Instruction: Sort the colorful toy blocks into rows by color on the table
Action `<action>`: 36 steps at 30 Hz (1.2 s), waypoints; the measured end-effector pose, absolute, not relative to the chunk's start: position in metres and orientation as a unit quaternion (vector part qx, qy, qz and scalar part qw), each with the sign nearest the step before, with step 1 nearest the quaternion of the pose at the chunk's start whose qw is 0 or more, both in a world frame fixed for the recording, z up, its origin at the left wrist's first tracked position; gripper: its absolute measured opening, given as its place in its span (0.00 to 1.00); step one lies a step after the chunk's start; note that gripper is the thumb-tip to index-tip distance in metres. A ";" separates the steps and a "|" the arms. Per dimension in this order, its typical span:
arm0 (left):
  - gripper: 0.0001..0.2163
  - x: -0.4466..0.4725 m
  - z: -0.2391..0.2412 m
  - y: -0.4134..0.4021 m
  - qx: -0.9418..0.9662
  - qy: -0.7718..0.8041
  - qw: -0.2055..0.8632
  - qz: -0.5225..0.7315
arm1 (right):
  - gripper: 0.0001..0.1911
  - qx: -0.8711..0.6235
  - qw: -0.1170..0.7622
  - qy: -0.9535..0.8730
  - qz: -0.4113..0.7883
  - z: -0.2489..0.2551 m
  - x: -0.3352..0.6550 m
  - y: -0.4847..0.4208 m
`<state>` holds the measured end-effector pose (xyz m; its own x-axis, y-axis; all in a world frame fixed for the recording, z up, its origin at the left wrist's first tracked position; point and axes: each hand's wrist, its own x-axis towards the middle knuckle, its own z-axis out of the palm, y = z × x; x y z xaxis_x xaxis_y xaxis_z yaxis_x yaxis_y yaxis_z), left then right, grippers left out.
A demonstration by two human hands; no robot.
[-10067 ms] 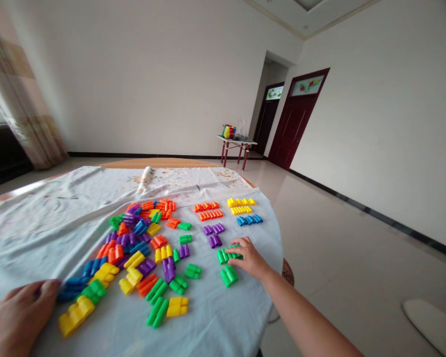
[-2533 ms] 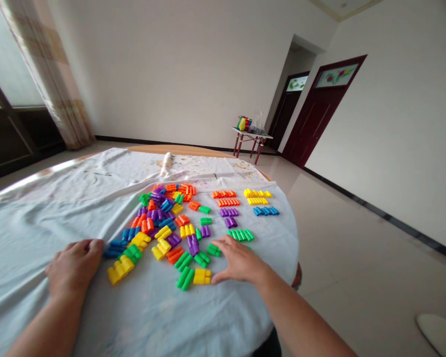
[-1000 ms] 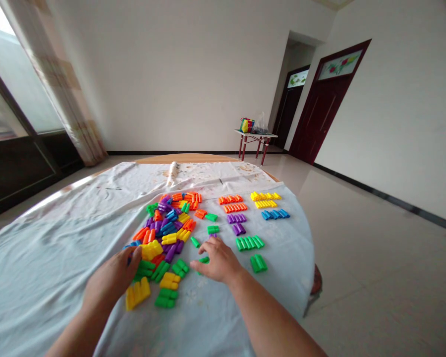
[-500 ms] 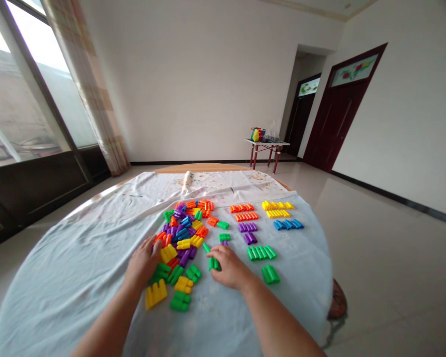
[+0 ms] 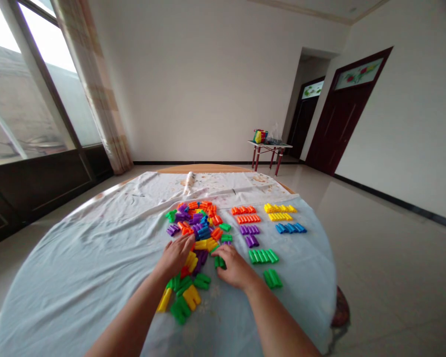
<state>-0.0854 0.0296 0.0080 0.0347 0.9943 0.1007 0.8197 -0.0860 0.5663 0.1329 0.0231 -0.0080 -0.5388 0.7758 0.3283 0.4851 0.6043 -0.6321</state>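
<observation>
My left hand [image 5: 176,257] lies over the near-left part of a mixed pile of plastic building blocks [image 5: 204,232], its fingers stretched out and pressed on them. My right hand [image 5: 233,265] is at the pile's right side, fingers curled around a green plastic block [image 5: 219,262] that is partly hidden under them. Two more green blocks [image 5: 226,227] lie just beyond that hand. Nearest me are loose green blocks [image 5: 180,310] and yellow blocks [image 5: 192,296]. The blocks are ribbed and tube-like, in orange, purple, blue, yellow and green.
Right of the pile, blocks lie grouped by colour: orange [image 5: 248,218], purple [image 5: 250,230], yellow [image 5: 280,216], blue [image 5: 290,228] and green [image 5: 263,256]. A wrinkled cloth [image 5: 78,277] covers the round table. A small table [image 5: 269,145] with bags stands by the far wall.
My left hand has moved right and slightly forward, pushing pile blocks to the right. The near yellow and green blocks have shifted and turned. My right hand stays around the green block.
</observation>
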 end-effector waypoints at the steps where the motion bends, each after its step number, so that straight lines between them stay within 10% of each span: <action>1: 0.25 -0.081 0.011 0.028 0.697 0.646 0.193 0.243 | 0.23 -0.377 0.302 -0.841 0.243 -0.008 0.133 0.023; 21: 0.19 -0.064 0.013 0.098 0.655 0.653 0.246 0.290 | 0.25 -0.392 0.309 -0.832 0.242 -0.011 0.128 0.022; 36: 0.33 -0.055 0.048 0.047 0.638 0.530 0.403 0.386 | 0.21 -0.388 0.318 -0.831 0.240 -0.008 0.136 0.022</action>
